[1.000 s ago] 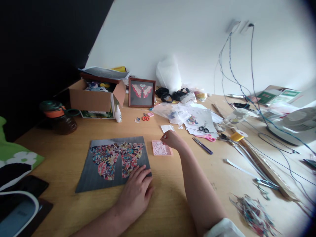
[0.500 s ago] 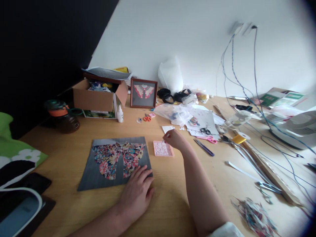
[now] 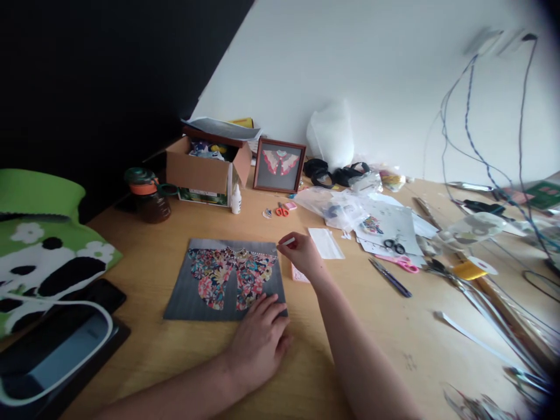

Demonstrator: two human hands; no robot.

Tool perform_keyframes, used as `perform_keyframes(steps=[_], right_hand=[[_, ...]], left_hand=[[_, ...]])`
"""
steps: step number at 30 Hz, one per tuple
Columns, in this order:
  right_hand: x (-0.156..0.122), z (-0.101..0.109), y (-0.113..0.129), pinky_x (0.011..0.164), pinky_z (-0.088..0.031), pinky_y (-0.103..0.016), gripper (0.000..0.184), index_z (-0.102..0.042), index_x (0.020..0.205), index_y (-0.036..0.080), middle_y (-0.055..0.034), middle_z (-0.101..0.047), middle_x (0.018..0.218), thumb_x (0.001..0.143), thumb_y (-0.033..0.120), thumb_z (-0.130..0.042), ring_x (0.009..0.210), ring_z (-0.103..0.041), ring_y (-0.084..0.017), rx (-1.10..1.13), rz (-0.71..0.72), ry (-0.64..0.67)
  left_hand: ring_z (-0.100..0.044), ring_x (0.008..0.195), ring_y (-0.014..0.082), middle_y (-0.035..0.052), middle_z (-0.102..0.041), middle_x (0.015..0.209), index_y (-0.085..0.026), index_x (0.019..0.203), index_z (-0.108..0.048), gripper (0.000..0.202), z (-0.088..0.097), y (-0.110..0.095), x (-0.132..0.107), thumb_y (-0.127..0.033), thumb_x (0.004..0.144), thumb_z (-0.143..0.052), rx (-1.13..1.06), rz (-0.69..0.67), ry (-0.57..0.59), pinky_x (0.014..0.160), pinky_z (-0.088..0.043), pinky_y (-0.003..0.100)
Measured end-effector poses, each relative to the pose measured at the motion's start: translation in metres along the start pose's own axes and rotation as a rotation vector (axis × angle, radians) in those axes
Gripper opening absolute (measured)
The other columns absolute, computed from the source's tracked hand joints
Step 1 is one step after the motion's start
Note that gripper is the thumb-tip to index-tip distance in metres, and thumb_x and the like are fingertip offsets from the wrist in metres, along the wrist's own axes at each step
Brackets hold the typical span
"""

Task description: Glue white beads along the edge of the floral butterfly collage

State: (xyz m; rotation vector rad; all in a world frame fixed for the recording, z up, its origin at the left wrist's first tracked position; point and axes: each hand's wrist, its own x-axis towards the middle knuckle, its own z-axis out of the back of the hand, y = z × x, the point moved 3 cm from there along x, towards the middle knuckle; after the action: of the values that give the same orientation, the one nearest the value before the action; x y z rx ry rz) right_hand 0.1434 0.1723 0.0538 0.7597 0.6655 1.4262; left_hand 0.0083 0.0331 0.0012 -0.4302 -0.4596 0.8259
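Left hand (image 3: 261,333) lay flat, fingers slightly spread over near right corner of gray sheet (image 3: 181,303); sheet, bearing floral collar (image 3: 210,284), lay on desk (image 3: 144,356), well apart from far edge. Pink tray (image 3: 300,277) sat partly hidden by right hand (image 3: 303,254), which, apart from left, pinched small white stick (image 3: 287,241) near sheet's far right corner. White bottle (image 3: 236,201), cardboard box (image 3: 198,173), picture frame (image 3: 299,178) stood toward desk's far edge.

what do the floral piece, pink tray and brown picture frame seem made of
Floral piece: probably matte fabric, given its dense print without shine. Pink tray: likely smooth plastic, from its even colour; mostly hidden. Brown picture frame: dark-finished wood or imitation, by its colour; grain too small to see.
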Motion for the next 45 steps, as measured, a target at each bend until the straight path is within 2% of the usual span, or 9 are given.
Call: perform_keyframes(steps=[5, 11, 26, 45], right_hand=[[0.001, -0.011, -0.005, 0.054, -0.039, -0.022, 0.015, -0.069, 0.079, 0.014, -0.0029, -0.067, 0.063, 0.078, 0.022, -0.056, 0.057, -0.059, -0.014, -0.009, 0.032, -0.003], [0.000, -0.020, -0.011, 0.057, -0.039, -0.022, 0.016, -0.067, 0.081, 0.015, -0.0043, -0.068, 0.068, 0.084, 0.024, -0.054, 0.061, -0.060, -0.016, -0.133, 0.091, -0.050], [-0.005, -0.019, -0.001, 0.060, -0.036, -0.022, 0.014, -0.065, 0.087, 0.016, -0.0056, -0.070, 0.075, 0.091, 0.024, -0.053, 0.067, -0.063, -0.017, -0.289, 0.130, -0.043], [-0.006, -0.020, 0.000, 0.060, -0.034, -0.022, 0.013, -0.065, 0.089, 0.016, -0.0057, -0.070, 0.076, 0.092, 0.022, -0.054, 0.070, -0.064, -0.017, -0.337, 0.126, -0.029]], left_hand=[[-0.043, 0.131, 0.0276, 0.0070, -0.059, 0.129, -0.015, 0.110, -0.065, 0.026, -0.001, 0.001, 0.000, -0.016, 0.084, -0.062, -0.010, 0.006, -0.010, 0.116, -0.031, 0.049], [-0.044, 0.130, 0.0279, 0.0066, -0.059, 0.129, -0.016, 0.110, -0.066, 0.027, -0.001, 0.001, -0.001, -0.015, 0.084, -0.062, -0.010, 0.018, -0.009, 0.115, -0.032, 0.050], [-0.044, 0.131, 0.0284, 0.0070, -0.058, 0.132, -0.017, 0.112, -0.065, 0.030, 0.001, -0.001, 0.001, -0.013, 0.083, -0.062, -0.026, 0.035, -0.004, 0.113, -0.036, 0.052], [-0.044, 0.130, 0.0287, 0.0077, -0.059, 0.130, -0.016, 0.111, -0.066, 0.029, 0.002, -0.001, 0.001, -0.014, 0.083, -0.063, -0.024, 0.031, -0.005, 0.113, -0.036, 0.051]])
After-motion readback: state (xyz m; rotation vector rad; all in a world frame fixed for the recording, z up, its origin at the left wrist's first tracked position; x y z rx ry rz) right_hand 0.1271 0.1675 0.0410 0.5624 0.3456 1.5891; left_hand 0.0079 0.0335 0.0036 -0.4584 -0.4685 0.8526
